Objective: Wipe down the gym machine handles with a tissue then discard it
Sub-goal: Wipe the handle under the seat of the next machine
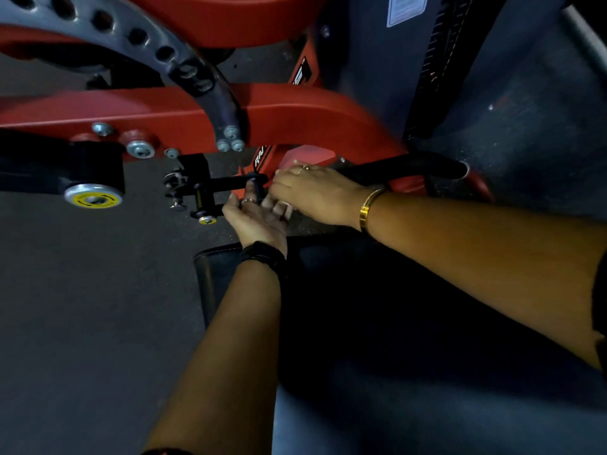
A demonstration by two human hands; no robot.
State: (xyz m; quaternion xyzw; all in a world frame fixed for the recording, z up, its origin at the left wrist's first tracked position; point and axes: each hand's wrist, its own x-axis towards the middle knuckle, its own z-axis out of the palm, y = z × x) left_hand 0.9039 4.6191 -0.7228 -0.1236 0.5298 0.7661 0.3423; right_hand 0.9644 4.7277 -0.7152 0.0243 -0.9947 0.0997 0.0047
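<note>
A dark speckled floor [82, 307] lies under a gym machine with a thick red frame [157, 110] that crosses the upper half of the view. A black padded seat [230, 267] sits low in the middle, under both forearms. A grey curved plate [138, 37] with a row of holes arcs down over the frame. A long black handle [410, 164] runs from the right hand out to the right, ending just above a red foot of the frame. A short black bar [230, 183] on a bracket sticks out to the left of the hands. The right hand [315, 192] lies knuckles up at the near end of the handle, fingers bent down; what it holds I cannot tell. The left hand [256, 218] is turned palm up with fingers loosely spread, its forefinger touching the tip of the short bar. A pale patch [285, 207] shows where the hands meet; whether it is the tissue I cannot tell. A gold bangle [366, 208] circles the right wrist, a black watch [262, 254] the left.
</note>
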